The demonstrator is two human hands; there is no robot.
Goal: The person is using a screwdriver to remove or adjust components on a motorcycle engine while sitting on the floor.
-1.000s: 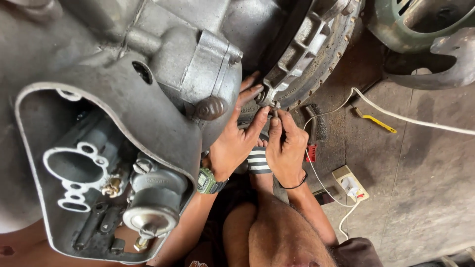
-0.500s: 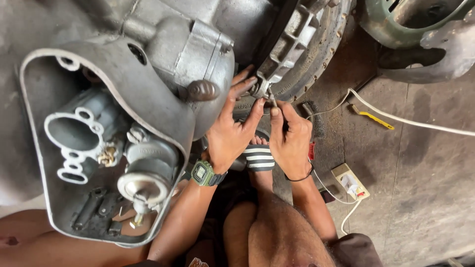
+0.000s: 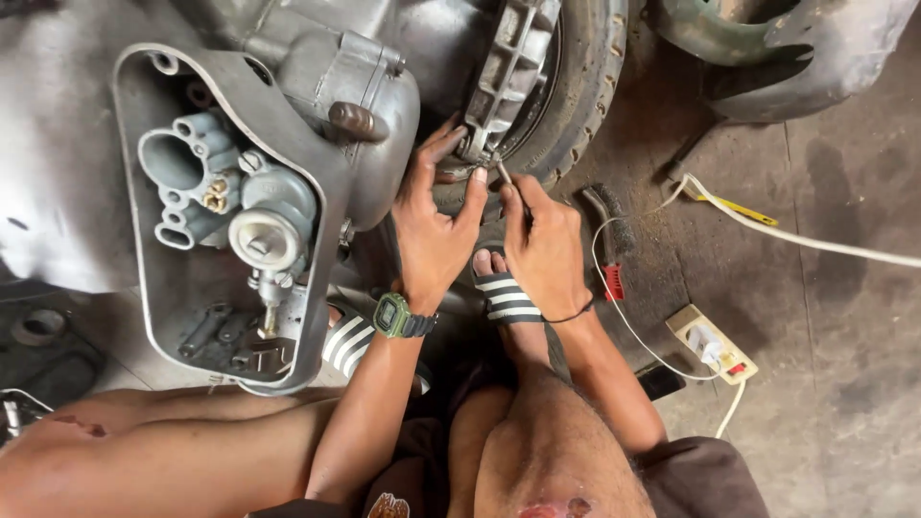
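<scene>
Concrete workshop floor, grey and oil-stained, seen from above. L to R: open engine case w/ carburettor inside fills the left half; its rounded rim edge sits just beside the left hand, so little room on that side. Centre: left hand, green wristwatch on the wrist, fingers spread upward, thumb and forefinger closed onto a small metal part at the lower edge of the brake drum. Part lies between the fingertips, touching the drum edge. Tyre wraps the drum on the right, tread touching the floor. Right hand, thin black band at the wrist, fingers curled shut around a slim metal tool; tool tip points up-left, meeting the drum edge just beside the left fingertips. Both hands near-touching; gap between them narrow. Striped sandal on the foot directly below the hands. Right of the right hand: wire brush, red-handled tool, white cable, yellow screwdriver, power strip. Floor beyond these is the widest free space. Top R: green body panel.
</scene>
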